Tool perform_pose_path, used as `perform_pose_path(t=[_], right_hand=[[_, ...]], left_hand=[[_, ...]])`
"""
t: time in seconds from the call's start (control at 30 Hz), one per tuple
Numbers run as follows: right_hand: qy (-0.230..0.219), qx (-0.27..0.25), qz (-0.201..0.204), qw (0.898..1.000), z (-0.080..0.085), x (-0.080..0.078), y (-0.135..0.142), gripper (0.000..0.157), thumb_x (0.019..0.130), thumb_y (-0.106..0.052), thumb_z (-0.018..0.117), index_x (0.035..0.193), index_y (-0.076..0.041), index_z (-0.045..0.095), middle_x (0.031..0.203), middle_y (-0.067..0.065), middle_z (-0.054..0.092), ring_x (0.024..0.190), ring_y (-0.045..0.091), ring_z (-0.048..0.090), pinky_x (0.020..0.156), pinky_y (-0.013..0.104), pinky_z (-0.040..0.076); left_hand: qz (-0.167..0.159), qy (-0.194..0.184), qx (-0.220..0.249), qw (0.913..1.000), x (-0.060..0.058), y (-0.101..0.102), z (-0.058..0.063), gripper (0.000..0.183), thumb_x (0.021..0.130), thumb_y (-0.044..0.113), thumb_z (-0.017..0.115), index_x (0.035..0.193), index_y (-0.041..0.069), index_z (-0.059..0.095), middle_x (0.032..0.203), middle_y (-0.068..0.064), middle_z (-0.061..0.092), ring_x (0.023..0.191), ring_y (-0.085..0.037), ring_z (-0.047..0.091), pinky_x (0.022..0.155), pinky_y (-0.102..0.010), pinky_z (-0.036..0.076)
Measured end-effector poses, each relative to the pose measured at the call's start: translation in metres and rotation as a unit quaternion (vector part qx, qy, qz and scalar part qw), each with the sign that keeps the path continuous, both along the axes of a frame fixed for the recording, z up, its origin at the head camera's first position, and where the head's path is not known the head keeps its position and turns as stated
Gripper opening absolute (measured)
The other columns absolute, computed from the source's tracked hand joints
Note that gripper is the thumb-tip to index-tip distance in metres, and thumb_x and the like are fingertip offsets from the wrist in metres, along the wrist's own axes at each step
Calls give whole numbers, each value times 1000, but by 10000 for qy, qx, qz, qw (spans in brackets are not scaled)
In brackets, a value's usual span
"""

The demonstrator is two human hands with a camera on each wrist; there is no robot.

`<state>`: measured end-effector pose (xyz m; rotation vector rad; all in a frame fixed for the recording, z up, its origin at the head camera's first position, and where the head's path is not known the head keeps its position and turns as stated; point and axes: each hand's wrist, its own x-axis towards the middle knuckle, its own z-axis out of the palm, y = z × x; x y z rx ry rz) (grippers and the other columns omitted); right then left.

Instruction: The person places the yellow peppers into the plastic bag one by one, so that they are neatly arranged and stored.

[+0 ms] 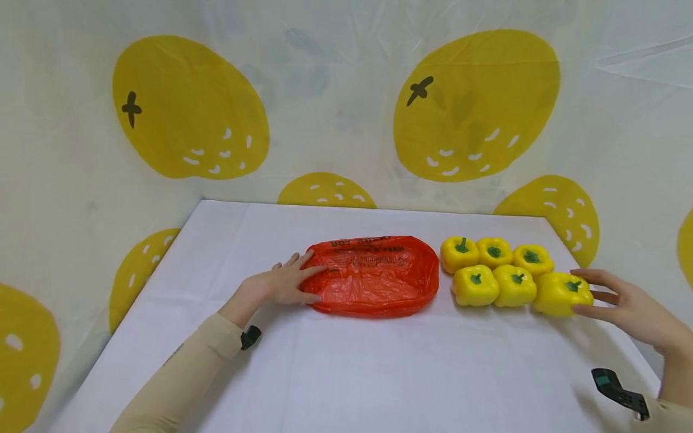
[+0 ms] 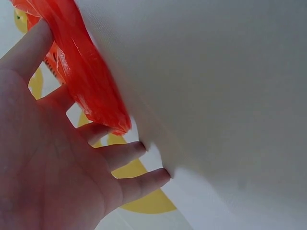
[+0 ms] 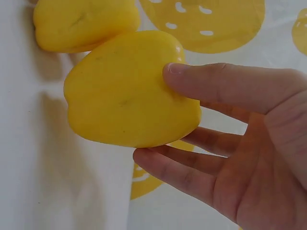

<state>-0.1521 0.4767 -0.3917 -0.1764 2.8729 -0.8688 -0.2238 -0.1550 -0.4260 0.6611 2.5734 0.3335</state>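
Observation:
A red plastic bag (image 1: 373,270) with dark print lies spread on the white table, its rim forming a rounded opening. At its left end is my left hand (image 1: 287,281), fingers spread and mostly straight. In the left wrist view the thumb touches the bag's red film (image 2: 91,76), and the index and middle fingertips reach behind it. My right hand (image 1: 630,307) holds a yellow bell pepper (image 1: 563,294) at the right end of the front row. The right wrist view shows the thumb on one side of that pepper (image 3: 124,96) and the other fingers around its far side.
Several more yellow bell peppers (image 1: 495,251) with green stems sit in two rows, right of the bag. The white table (image 1: 346,373) ends at a back edge, behind which hangs a curtain (image 1: 330,90) with big yellow fruit prints.

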Motion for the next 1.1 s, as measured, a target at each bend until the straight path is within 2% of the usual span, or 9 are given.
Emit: perform_pose_path(t=[0.03, 0.33, 0.63, 0.7, 0.77, 0.87, 0.9, 1.0, 1.1], right_hand=[[71, 30, -32, 10000, 2, 2, 0, 76, 98, -21, 73, 149, 15, 30, 142, 41, 35, 113, 64, 46, 66, 13, 47], [447, -63, -390, 9982, 36, 7, -14, 74, 101, -13, 68, 149, 18, 22, 141, 48, 26, 110, 68, 37, 59, 8, 47], [467, -225, -1, 9987, 67, -9, -46, 76, 100, -22, 71, 155, 7, 27, 153, 38, 28, 119, 63, 39, 66, 4, 42], [389, -218, 38, 9990, 73, -13, -55, 78, 99, -26, 72, 156, 2, 28, 155, 34, 29, 123, 62, 40, 72, 14, 51], [340, -251, 59, 9991, 77, -16, -66, 79, 98, -30, 73, 158, -3, 28, 156, 29, 30, 127, 61, 39, 83, 36, 59], [330, -391, 144, 9986, 78, -19, -84, 77, 97, -32, 74, 158, -10, 32, 156, 21, 35, 132, 55, 40, 87, 39, 58], [357, -506, 232, 9978, 78, -20, -90, 76, 97, -30, 74, 158, -10, 32, 156, 20, 35, 133, 54, 39, 90, 36, 57], [547, -708, 420, 9951, 76, -26, -105, 71, 96, -26, 75, 155, -10, 38, 154, 18, 40, 132, 51, 43, 77, 6, 44], [684, -753, 544, 9933, 76, -34, -118, 70, 96, -24, 76, 154, -9, 40, 154, 19, 41, 132, 51, 45, 78, 4, 43]], left_hand=[[-3, -6, -1, 10000, 0, 0, 0, 79, 98, 53, 62, 164, 26, 29, 171, -15, 2, 154, -46, 2, 116, -72, 15], [29, -32, -41, 10000, -2, 2, 0, 80, 97, 55, 62, 164, 28, 27, 171, -14, 1, 154, -45, 1, 116, -71, 14], [83, -87, 58, 9999, -2, 2, 0, 81, 96, 55, 64, 164, 27, 28, 171, -15, 1, 154, -45, 1, 117, -71, 13], [72, -77, 90, 9999, -2, 2, 1, 82, 96, 55, 64, 164, 27, 28, 171, -15, 2, 154, -45, 1, 117, -71, 12], [84, -70, 165, 9998, -1, 1, 1, 81, 96, 53, 65, 164, 26, 29, 171, -16, 2, 154, -46, 1, 116, -72, 12], [105, -103, 220, 9996, 3, 0, 0, 81, 96, 51, 65, 164, 25, 30, 171, -17, 3, 154, -47, 1, 116, -73, 12], [118, -118, 227, 9996, 5, -1, -1, 80, 96, 50, 66, 164, 25, 30, 171, -17, 3, 153, -47, 1, 116, -73, 12], [129, -127, 258, 9995, 6, -2, -2, 81, 96, 51, 66, 164, 25, 30, 171, -18, 3, 153, -48, 2, 115, -74, 12], [95, -78, 249, 9996, 2, -2, -1, 82, 96, 53, 66, 164, 25, 29, 171, -17, 3, 153, -48, 2, 115, -74, 12]])
